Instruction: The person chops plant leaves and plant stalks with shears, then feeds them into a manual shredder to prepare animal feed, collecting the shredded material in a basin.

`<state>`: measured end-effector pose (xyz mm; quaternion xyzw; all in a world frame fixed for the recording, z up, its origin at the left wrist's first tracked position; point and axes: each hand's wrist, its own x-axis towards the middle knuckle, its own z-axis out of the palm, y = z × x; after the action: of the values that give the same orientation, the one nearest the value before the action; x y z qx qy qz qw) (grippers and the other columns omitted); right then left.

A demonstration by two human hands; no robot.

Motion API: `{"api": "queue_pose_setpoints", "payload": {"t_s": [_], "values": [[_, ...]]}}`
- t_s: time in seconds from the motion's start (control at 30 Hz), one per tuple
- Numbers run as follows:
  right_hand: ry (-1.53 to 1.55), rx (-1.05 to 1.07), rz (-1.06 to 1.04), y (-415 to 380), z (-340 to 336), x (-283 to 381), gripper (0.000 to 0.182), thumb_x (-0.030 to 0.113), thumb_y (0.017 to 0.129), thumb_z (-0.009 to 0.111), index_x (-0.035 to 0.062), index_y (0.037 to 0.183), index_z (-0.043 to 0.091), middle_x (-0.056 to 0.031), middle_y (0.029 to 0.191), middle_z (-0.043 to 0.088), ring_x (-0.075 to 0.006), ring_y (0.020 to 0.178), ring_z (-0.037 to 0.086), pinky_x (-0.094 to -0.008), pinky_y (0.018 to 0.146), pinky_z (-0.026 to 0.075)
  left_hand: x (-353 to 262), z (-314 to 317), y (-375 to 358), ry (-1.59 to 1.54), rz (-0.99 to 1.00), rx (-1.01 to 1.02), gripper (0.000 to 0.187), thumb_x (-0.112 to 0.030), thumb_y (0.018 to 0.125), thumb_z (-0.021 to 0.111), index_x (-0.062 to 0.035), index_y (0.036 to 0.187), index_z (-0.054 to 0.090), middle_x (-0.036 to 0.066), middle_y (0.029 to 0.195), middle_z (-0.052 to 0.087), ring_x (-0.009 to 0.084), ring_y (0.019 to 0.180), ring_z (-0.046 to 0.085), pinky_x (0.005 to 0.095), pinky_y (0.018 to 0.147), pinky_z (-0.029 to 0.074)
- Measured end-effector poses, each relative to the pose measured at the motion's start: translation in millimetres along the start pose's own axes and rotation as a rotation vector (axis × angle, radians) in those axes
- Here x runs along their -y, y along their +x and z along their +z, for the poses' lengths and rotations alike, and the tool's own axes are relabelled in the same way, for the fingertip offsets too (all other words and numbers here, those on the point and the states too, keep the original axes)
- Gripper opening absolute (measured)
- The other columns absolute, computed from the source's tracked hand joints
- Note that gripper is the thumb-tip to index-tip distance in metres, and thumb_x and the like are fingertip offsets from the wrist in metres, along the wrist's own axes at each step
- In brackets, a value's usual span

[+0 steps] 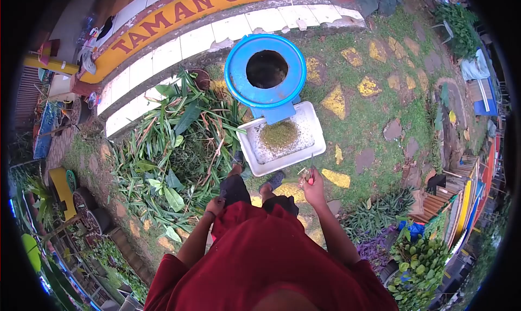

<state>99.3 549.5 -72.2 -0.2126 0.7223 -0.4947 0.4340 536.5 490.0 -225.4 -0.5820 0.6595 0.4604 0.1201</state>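
Your right hand (313, 187) is raised beside the white tray (316, 127), its fingers closed on a small bundle of plant cuttings (305, 173); something red shows at the grip, though it is too small to tell what. The bundle sits just off the tray's near right corner, above the grass. Your left hand (215, 205) rests low against your dark shorts, near your knee; you cannot tell from here whether its fingers are curled or loose, and nothing shows in it.

Keep the bundle pinched firmly near its base so the loose ends don't scatter, and hold it over the tray rather than over the grass, so anything that drops lands inside. The heap of cut leaves (173, 153) lies to your left, within reach of the free hand, touching the tray's left side.

The white tray stands on the ground just in front of your feet, under the spout of the blue machine (265, 72). It holds a low mound of fine green shreds (279, 134) at its middle, with thinner scatter around it. The blue machine's round opening looks dark; what is inside cannot be seen.
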Motion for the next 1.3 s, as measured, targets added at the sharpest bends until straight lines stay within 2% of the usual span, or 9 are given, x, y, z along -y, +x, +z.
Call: {"api": "queue_pose_setpoints", "payload": {"t_s": [0.1, 0.2, 0.27, 0.47, 0.63, 0.77, 0.8, 1.03, 1.3], "values": [[-0.08, 0.042, 0.023, -2.6, 4.2, -1.9, 0.021, -0.003, 0.084, 0.064, 0.0041, 0.097, 0.049, 0.0002, 0.081, 0.047, -0.0072, 0.069, 0.05, -0.0259, 0.06, 0.051, 6.8, -5.9, -17.4, -0.098, -0.081, -0.078, 0.032, -0.036, 0.091, 0.058, -0.0105, 0.106, 0.071, 0.02, 0.103, 0.071, 0.0384, 0.097, 0.068, 0.0448, 0.086, 0.054], [-0.013, 0.06, 0.039, 6.6, 1.1, -21.6, 0.032, -0.006, 0.087, 0.06, 0.0008, 0.117, 0.051, -0.0044, 0.094, 0.055, -0.0129, 0.074, 0.06, -0.0302, 0.063, 0.059, 13.4, -16.3, -28.1, -0.179, -0.126, -0.112, 0.036, -0.036, 0.092, 0.059, -0.0053, 0.108, 0.071, 0.023, 0.101, 0.071, 0.0372, 0.095, 0.069, 0.0425, 0.084, 0.054], [0.147, 0.045, 0.039, 16.1, 5.3, -27.2, 0.019, -0.005, 0.086, 0.061, 0.0032, 0.1, 0.05, -0.0024, 0.086, 0.05, -0.0098, 0.071, 0.055, -0.0282, 0.061, 0.056, 24.6, -24.2, -26.4, -0.329, -0.23, -0.032, 0.033, -0.028, 0.093, 0.059, -0.0025, 0.111, 0.07, 0.017, 0.102, 0.072, 0.0265, 0.095, 0.07, 0.0372, 0.086, 0.053], [0.064, 0.098, 0.043, 28.7, 64.7, -18.3, 0.019, -0.005, 0.088, 0.061, 0.0045, 0.098, 0.049, -0.0028, 0.089, 0.052, -0.0126, 0.076, 0.059, -0.0296, 0.066, 0.058, 113.2, -32.4, 23.2, -0.243, -0.181, -0.095, 0.042, -0.04, 0.088, 0.062, -0.0057, 0.112, 0.069, 0.022, 0.107, 0.07, 0.0364, 0.1, 0.067, 0.0409, 0.089, 0.052], [-0.069, 0.252, 0.049, 43.4, 144.5, -64.3, 0.021, -0.004, 0.088, 0.061, 0.0058, 0.099, 0.046, -0.0028, 0.09, 0.049, -0.0127, 0.079, 0.058, -0.0319, 0.068, 0.06, 174.7, -74.2, 107.2, 0.004, -0.425, -0.013, 0.072, -0.054, 0.082, 0.068, -0.0142, 0.139, 0.051, 0.022, 0.143, 0.046, 0.0405, 0.138, 0.036, 0.0499, 0.113, 0.031], [-0.119, 0.335, 0.08, 60.4, 218.1, -100.0, 0.019, -0.004, 0.089, 0.061, 0.0064, 0.095, 0.046, -0.0028, 0.089, 0.048, -0.0122, 0.08, 0.056, -0.0317, 0.068, 0.06, 171.7, -146.2, 182.2, 0.147, -0.505, 0.065, 0.079, -0.048, 0.08, 0.069, -0.0144, 0.145, 0.04, 0.02, 0.153, 0.029, 0.0396, 0.143, 0.024, 0.0483, 0.119, 0.022], [-0.1, 0.347, 0.125, 63.6, 236.2, -104.2, 0.021, -0.013, 0.087, 0.056, 0.0042, 0.094, 0.045, -0.0057, 0.091, 0.049, -0.0131, 0.082, 0.056, -0.0291, 0.069, 0.06, 184.4, -154.5, 210.0, 0.229, -0.447, 0.001, 0.081, -0.047, 0.08, 0.07, -0.0145, 0.146, 0.038, 0.02, 0.152, 0.029, 0.0398, 0.144, 0.023, 0.0493, 0.119, 0.02], [-0.085, 0.29, 0.262, 76.2, 300.3, -170.2, 0.022, -0.007, 0.087, 0.064, 0.0056, 0.091, 0.046, -0.0029, 0.087, 0.048, -0.0094, 0.075, 0.051, -0.0275, 0.067, 0.056, 232.4, -213.2, 381.5, 0.431, -0.262, -0.234, 0.101, -0.041, 0.075, 0.075, -0.0137, 0.155, 0.019, 0.02, 0.16, 0.017, 0.0423, 0.148, 0.015, 0.0557, 0.119, 0.014], [-0.178, 0.263, 0.35, 83.0, 324.4, -223.4, 0.021, -0.008, 0.086, 0.061, 0.0039, 0.09, 0.044, -0.0051, 0.085, 0.049, -0.0127, 0.073, 0.053, -0.0297, 0.068, 0.059, 289.5, -219.5, 524.9, 0.556, -0.193, -0.283, 0.111, -0.037, 0.073, 0.078, -0.0144, 0.158, 0.01, 0.018, 0.163, 0.009, 0.0388, 0.146, 0.022, 0.0485, 0.119, 0.023]]}}
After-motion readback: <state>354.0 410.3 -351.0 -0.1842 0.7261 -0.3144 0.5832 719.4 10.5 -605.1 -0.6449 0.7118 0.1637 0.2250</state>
